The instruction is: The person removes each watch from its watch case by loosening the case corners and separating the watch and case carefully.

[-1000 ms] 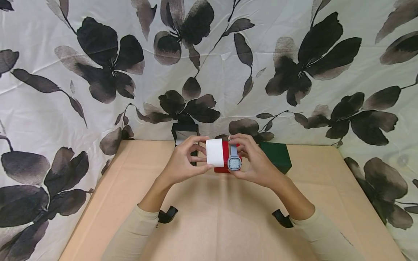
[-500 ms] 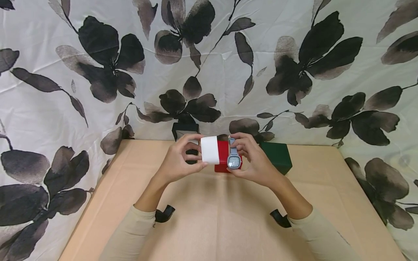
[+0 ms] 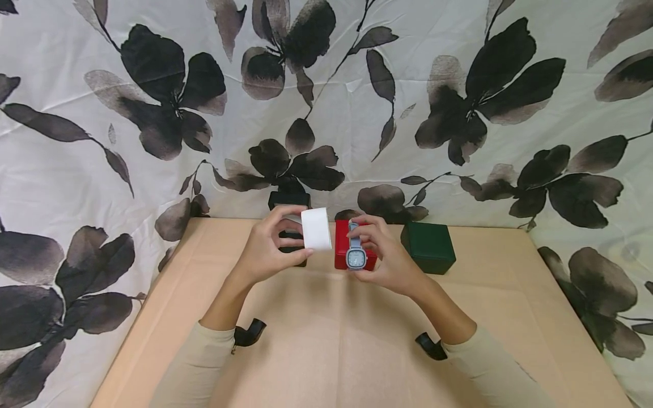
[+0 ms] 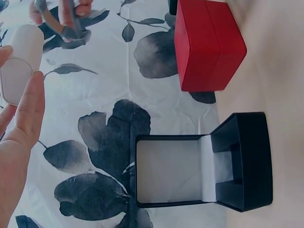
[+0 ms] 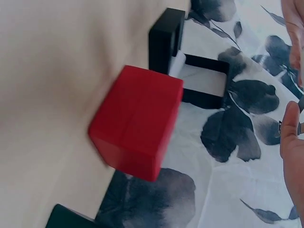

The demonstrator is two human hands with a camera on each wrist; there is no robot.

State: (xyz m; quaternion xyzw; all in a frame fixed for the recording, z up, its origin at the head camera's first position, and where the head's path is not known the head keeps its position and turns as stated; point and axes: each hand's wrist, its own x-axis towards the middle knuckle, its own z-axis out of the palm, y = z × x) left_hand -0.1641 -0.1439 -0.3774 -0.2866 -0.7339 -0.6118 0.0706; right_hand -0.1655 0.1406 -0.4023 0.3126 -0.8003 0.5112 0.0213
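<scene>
My left hand (image 3: pixel 265 252) pinches a white watch cushion (image 3: pixel 316 229) between thumb and fingers, held up in front of the open black watch box (image 3: pixel 288 199). In the left wrist view, the cushion (image 4: pixel 21 76) shows its rounded end, with nothing strapped round it. Apart from it, to the right, my right hand (image 3: pixel 388 249) grips a light blue wristwatch (image 3: pixel 356 259) by its strap, the square dial facing me. Behind the watch stands a closed red box (image 3: pixel 340 243). The right wrist view catches only my right thumb side (image 5: pixel 292 161) and barely any of the watch.
A closed dark green box (image 3: pixel 428 246) sits right of the red one. From the left wrist, the black box (image 4: pixel 256 161) shows its raised lid and pale lining. A floral cloth (image 3: pixel 347 102) hangs behind the beige tabletop (image 3: pixel 342 351).
The left hand has drawn the white cushion left and slightly up, away from the watch. My right hand has shifted a little left with the watch, uncovering more of the green box.
</scene>
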